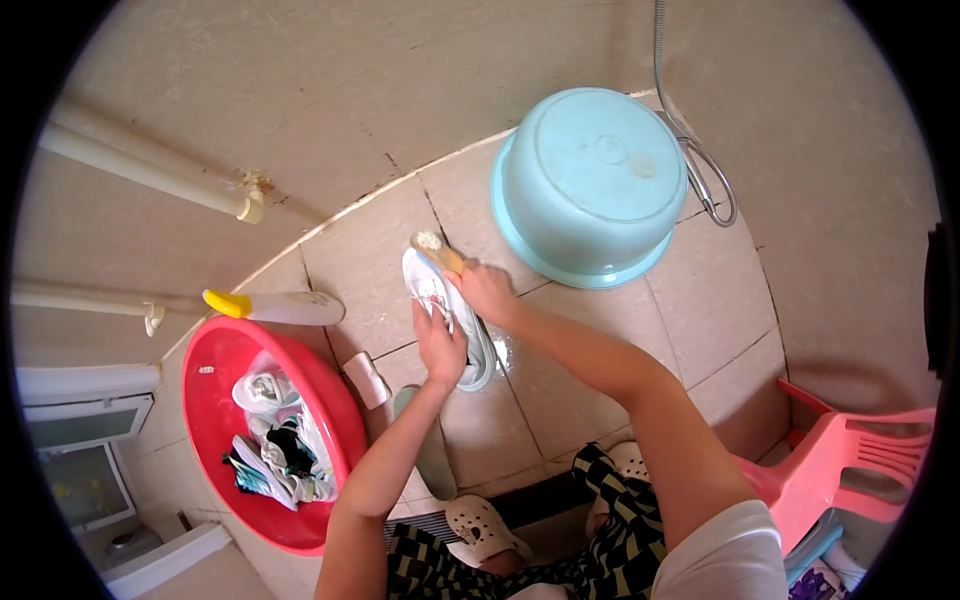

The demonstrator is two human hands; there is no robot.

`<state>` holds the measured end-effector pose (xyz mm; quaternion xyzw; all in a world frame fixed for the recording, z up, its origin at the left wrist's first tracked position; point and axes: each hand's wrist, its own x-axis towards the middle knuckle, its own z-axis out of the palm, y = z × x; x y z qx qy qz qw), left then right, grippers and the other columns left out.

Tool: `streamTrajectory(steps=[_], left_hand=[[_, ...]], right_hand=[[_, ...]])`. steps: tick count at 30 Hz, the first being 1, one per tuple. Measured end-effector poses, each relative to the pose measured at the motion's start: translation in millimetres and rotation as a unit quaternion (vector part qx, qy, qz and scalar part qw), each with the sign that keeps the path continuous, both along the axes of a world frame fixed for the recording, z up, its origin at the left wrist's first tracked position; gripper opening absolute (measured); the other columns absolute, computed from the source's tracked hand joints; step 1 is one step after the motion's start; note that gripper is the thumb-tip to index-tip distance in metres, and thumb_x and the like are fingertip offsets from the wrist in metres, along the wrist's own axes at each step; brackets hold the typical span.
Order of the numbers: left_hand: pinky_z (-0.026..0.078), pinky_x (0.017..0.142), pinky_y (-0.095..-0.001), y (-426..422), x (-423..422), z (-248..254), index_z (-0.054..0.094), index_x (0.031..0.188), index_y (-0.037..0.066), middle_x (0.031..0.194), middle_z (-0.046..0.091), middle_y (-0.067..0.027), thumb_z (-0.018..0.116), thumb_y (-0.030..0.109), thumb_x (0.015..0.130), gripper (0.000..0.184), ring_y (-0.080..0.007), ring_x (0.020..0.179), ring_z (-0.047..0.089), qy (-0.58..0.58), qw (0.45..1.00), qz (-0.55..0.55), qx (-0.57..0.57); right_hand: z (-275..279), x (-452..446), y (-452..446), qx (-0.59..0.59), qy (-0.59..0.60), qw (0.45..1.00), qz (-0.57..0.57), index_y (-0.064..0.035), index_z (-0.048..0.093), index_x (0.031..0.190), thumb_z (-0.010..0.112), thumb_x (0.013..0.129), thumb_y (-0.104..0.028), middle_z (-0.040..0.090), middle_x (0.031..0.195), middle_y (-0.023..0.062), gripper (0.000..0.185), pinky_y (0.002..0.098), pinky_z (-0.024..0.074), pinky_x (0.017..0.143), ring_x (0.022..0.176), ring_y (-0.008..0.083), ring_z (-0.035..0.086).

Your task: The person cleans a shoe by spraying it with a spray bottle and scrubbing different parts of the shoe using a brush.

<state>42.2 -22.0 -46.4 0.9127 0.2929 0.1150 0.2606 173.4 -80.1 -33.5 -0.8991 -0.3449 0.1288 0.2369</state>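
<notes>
A white shoe (478, 348) lies on the tiled floor in front of me, its toe pointing away. My left hand (440, 340) grips it around the laces and tongue. In my right hand (485, 292) is a wooden scrub brush (436, 252), its pale bristles by the toe, where some white foam shows. Water glistens on the tile beside the shoe. A grey-green insole (424, 445) lies just below my left wrist, and a whitish soap bar (367, 380) sits to its left.
A red basin (345, 410) holding several shoes stands at left, with a yellow-capped white bottle (290, 307) behind it. An upturned light-blue basin (610, 155) stands at the back, near a shower hose (707, 180). A pink plastic chair (830, 460) is at right.
</notes>
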Motion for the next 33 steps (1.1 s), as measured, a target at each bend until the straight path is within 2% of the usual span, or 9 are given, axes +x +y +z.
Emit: streamTrajectory(steps=[7, 16, 19, 21, 24, 27, 31, 33], left_hand=[[0.024, 0.105, -0.0395, -2.2, 0.3, 0.3, 0.04, 0.126, -0.005, 0.137, 0.023, -0.0306, 0.052, 0.012, 0.083, 0.048, -0.041, 0.128, 0.024, -0.007, 1.0, 0.008, -0.001], [0.024, 0.105, -0.0387, -2.3, 0.6, -3.7, 0.04, 0.126, -0.006, 0.138, 0.021, -0.0306, 0.052, 0.013, 0.084, 0.048, -0.0415, 0.128, 0.023, -0.012, 1.0, 0.019, -0.008], [0.024, 0.105, -0.0385, -3.8, 2.1, -2.7, 0.039, 0.126, -0.006, 0.138, 0.021, -0.0307, 0.052, 0.013, 0.084, 0.048, -0.0417, 0.128, 0.023, -0.013, 0.999, 0.026, -0.012], [0.024, 0.105, -0.0384, -3.7, 2.1, -1.0, 0.039, 0.126, -0.006, 0.138, 0.021, -0.0308, 0.052, 0.013, 0.084, 0.048, -0.0418, 0.128, 0.023, -0.014, 0.999, 0.03, -0.009], [0.024, 0.105, -0.0383, -3.3, 1.4, -3.5, 0.039, 0.126, -0.007, 0.138, 0.021, -0.0311, 0.052, 0.012, 0.084, 0.048, -0.0416, 0.128, 0.023, -0.013, 1.0, 0.029, -0.001], [0.023, 0.106, -0.0382, -5.3, 0.5, -4.2, 0.039, 0.126, -0.007, 0.138, 0.02, -0.0313, 0.053, 0.01, 0.082, 0.048, -0.0414, 0.129, 0.022, -0.036, 0.998, 0.041, -0.016], [0.022, 0.106, -0.0378, -5.1, -2.3, -4.6, 0.039, 0.126, -0.007, 0.139, 0.019, -0.0312, 0.054, 0.006, 0.08, 0.05, -0.0412, 0.129, 0.022, -0.027, 0.999, 0.04, -0.015], [0.022, 0.106, -0.0377, -5.0, -2.6, -5.8, 0.039, 0.126, -0.007, 0.139, 0.019, -0.0311, 0.054, 0.006, 0.08, 0.05, -0.041, 0.129, 0.022, -0.022, 0.999, 0.039, -0.009]], right_hand=[[-7.0, 10.9, 30.2, 0.022, -0.02, 0.999, -0.013, 0.0016, 0.063, 0.081, 0.04, 0.09, -0.044, 0.063, 0.073, 0.0195, 0.052, 0.0404, 0.0509, 0.056, 0.065, 0.0331, 0.064], [-7.2, -12.3, -28.0, 0.002, -0.027, 1.0, 0.016, 0.003, 0.061, 0.076, 0.044, 0.088, -0.045, 0.062, 0.069, 0.0197, 0.053, 0.0406, 0.05, 0.055, 0.062, 0.0335, 0.062], [-10.1, -29.4, -48.5, 0.027, -0.029, 0.999, 0.021, 0.0008, 0.062, 0.072, 0.044, 0.089, -0.045, 0.062, 0.07, 0.0193, 0.051, 0.0397, 0.05, 0.054, 0.061, 0.0318, 0.063], [-7.5, -38.2, -57.7, 0.001, 0.037, 0.999, 0.006, 0.0023, 0.061, 0.072, 0.043, 0.089, -0.045, 0.061, 0.07, 0.0218, 0.053, 0.0421, 0.0492, 0.056, 0.062, 0.0344, 0.062], [18.4, -50.7, -75.8, 0.015, 0.101, 0.995, 0.022, 0.0039, 0.061, 0.073, 0.041, 0.09, -0.044, 0.061, 0.071, 0.024, 0.055, 0.0444, 0.0483, 0.058, 0.064, 0.038, 0.061], [16.3, -64.3, -85.8, 0.027, 0.155, 0.988, 0.006, 0.0046, 0.061, 0.074, 0.039, 0.091, -0.044, 0.061, 0.072, 0.0245, 0.056, 0.046, 0.0476, 0.061, 0.066, 0.0397, 0.06], [6.5, -75.6, -93.7, 0.009, 0.17, 0.985, 0.005, 0.0054, 0.061, 0.076, 0.037, 0.092, -0.044, 0.06, 0.074, 0.0261, 0.057, 0.0469, 0.0467, 0.064, 0.069, 0.0405, 0.06], [13.6, -81.8, -103.7, 0.041, 0.209, 0.977, -0.005, 0.0068, 0.06, 0.078, 0.034, 0.093, -0.044, 0.06, 0.076, 0.0274, 0.06, 0.0479, 0.0455, 0.067, 0.073, 0.0423, 0.059]])
